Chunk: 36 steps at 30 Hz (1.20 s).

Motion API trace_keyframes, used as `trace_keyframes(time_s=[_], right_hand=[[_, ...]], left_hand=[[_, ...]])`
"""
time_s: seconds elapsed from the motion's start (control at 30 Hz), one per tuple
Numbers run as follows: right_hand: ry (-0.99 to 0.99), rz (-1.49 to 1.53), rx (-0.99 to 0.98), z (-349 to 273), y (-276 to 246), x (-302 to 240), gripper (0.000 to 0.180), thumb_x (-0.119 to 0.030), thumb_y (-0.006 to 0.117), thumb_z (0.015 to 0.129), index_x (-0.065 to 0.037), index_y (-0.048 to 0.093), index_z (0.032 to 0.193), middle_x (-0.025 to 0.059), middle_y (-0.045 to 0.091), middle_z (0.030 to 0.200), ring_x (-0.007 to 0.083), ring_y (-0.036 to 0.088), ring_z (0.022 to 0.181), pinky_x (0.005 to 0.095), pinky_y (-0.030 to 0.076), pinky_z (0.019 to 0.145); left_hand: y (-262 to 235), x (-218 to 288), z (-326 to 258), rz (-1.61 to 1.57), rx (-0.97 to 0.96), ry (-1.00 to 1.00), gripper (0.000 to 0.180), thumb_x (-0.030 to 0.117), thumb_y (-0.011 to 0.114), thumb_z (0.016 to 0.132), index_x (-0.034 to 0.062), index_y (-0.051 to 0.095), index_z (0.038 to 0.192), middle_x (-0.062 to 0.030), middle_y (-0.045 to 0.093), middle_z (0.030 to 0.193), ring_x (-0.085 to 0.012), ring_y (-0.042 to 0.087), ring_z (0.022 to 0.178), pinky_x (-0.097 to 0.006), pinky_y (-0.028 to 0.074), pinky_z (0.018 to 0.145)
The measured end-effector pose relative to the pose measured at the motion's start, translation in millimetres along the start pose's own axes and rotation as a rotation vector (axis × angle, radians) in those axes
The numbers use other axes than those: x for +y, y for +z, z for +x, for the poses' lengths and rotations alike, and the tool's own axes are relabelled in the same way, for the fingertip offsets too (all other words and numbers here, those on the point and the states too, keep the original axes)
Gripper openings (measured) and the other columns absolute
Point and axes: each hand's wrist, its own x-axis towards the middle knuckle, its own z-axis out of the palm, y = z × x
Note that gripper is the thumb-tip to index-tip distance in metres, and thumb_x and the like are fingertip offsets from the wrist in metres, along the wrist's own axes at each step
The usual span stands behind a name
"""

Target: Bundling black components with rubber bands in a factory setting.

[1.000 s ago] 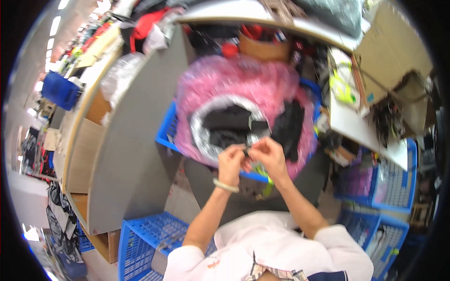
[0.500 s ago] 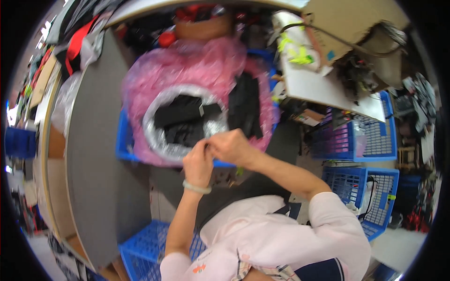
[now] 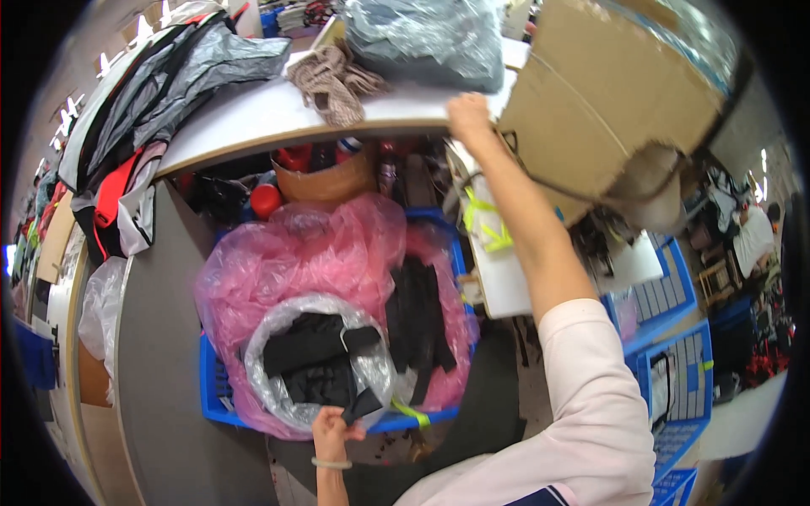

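Note:
My left hand (image 3: 332, 428), with a pale bangle at the wrist, pinches the end of a short black strap (image 3: 363, 406) by the near rim of a clear plastic bag (image 3: 263, 390). Folded black fabric pieces (image 3: 316, 381) fill that bag. My right hand (image 3: 469, 116) is stretched far forward in a fist at the white tabletop's (image 3: 405, 108) edge, just below a grey plastic-wrapped bundle (image 3: 426, 42). Whether anything is inside the fist cannot be made out. Beside the clear bag, more black strips (image 3: 419, 316) lie on pink plastic (image 3: 312, 253) in a blue crate (image 3: 221, 415).
A brown knitted cloth (image 3: 336, 83) lies on the tabletop, silver-grey fabric (image 3: 211, 80) at its left. One large cardboard box (image 3: 607, 101) stands right of my arm. Blue crates (image 3: 688, 379) sit at the far right, and a grey panel (image 3: 173, 337) rises at the left.
My hands, together over the bag before, have separated. The right has reached far forward to the tabletop; the left stays near the bag with the black strap. The view has tilted up.

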Motion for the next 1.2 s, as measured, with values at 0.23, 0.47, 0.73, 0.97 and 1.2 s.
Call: trace_keyframes(time_s=[0.23,0.47,0.73,0.97,1.2], right_hand=[[0.023,-0.358,-0.434,13.1,68.7,64.2,0.022,-0.017,0.057,0.08,-0.014,0.069,0.098,0.0068,0.066,0.103,0.025,0.062,0.1,0.0597,0.027,0.099],[-0.21,-0.325,-0.336,44.6,85.0,81.4,0.019,-0.023,0.061,0.073,-0.014,0.067,0.089,0.0094,0.066,0.096,0.0283,0.065,0.086,0.0437,0.051,0.071],[-0.887,0.824,0.513,-16.9,-124.9,-169.7,0.011,-0.007,0.062,0.08,-0.003,0.063,0.091,0.0104,0.066,0.086,0.0263,0.065,0.074,0.0325,0.054,0.062],[-0.748,1.264,-0.436,-293.6,-99.5,-394.2,0.017,-0.014,0.058,0.078,-0.011,0.059,0.096,0.0126,0.06,0.077,0.035,0.061,0.072,0.0458,0.049,0.065],[-0.156,1.807,-0.766,-348.9,-97.8,-380.1,0.023,-0.012,0.066,0.079,-0.002,0.065,0.099,0.0087,0.062,0.089,0.0192,0.061,0.078,0.0291,0.048,0.071]], left_hand=[[-48.6,-51.1,14.8,-0.248,0.169,-0.368,0.026,0.002,0.036,0.087,-0.0073,0.049,0.108,-0.0257,0.063,0.08,-0.0315,0.065,0.061,-0.037,0.056,0.049],[-13.9,-22.8,47.8,-0.431,0.207,-0.19,0.024,0.007,0.038,0.088,-0.0007,0.053,0.105,-0.0154,0.063,0.079,-0.0221,0.061,0.059,-0.032,0.051,0.05],[-41.6,-25.5,4.3,-0.604,0.41,-0.152,0.017,0.004,0.049,0.086,-0.0018,0.052,0.102,-0.0157,0.062,0.071,-0.02,0.06,0.052,-0.027,0.047,0.044],[-45.9,-16.1,-46.4,-0.443,0.532,0.009,0.016,0.005,0.05,0.087,-0.0019,0.052,0.1,-0.0133,0.061,0.063,-0.0157,0.055,0.042,-0.023,0.041,0.035],[-66.4,-0.7,-82.2,-0.484,0.39,0.127,0.023,0.003,0.049,0.086,-0.002,0.06,0.106,-0.0132,0.063,0.066,-0.0147,0.057,0.045,-0.022,0.043,0.037]])
